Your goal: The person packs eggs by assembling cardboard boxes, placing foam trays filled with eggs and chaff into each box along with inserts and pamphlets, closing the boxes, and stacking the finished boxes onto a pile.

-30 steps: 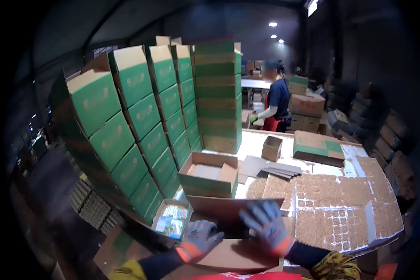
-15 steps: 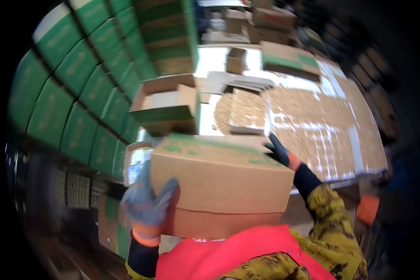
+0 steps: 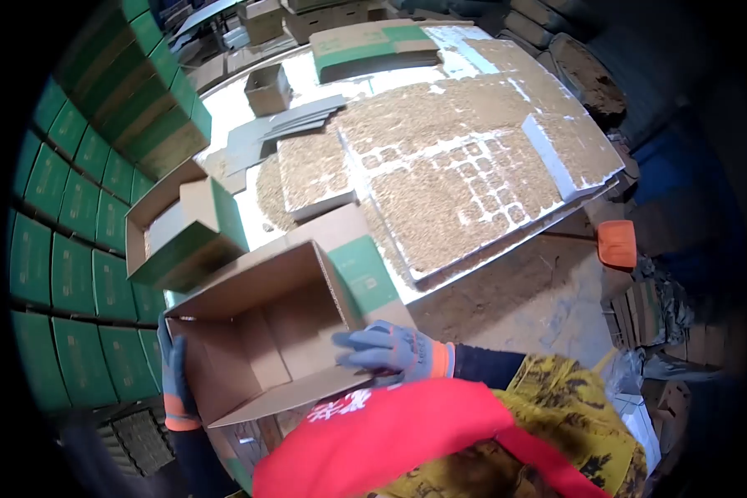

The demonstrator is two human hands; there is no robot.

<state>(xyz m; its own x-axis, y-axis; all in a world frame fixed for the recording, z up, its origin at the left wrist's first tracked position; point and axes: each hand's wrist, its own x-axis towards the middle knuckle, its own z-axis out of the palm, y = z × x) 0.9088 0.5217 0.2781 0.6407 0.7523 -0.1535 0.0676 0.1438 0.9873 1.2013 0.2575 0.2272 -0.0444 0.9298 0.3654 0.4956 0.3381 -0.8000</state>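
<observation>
An open, unsealed cardboard box (image 3: 261,332) is tilted in front of me, and its bare brown inside shows. My left hand (image 3: 174,373), in a grey glove with an orange cuff, holds the box's left side, with part of the fingers behind the wall. At the near right corner, my right hand (image 3: 386,347) grips the rim, its fingers reaching over the edge. A flap with a green patch (image 3: 363,274) stretches out on the box's far right side. Left of the box's far edge stands another open green-and-brown box (image 3: 187,224) with grey sheets inside.
A bright table (image 3: 224,108) carries trays full of pale granular material (image 3: 473,166), grey sheets (image 3: 303,120), a small open carton (image 3: 267,90) and a flat green-and-brown box (image 3: 373,50). Green boxes (image 3: 75,274) are stacked along the left. An orange scoop-like object (image 3: 617,243) is at right.
The box has turned so its open side faces up towards me. My right hand has moved from its far right side to the near right rim. The view has swung right.
</observation>
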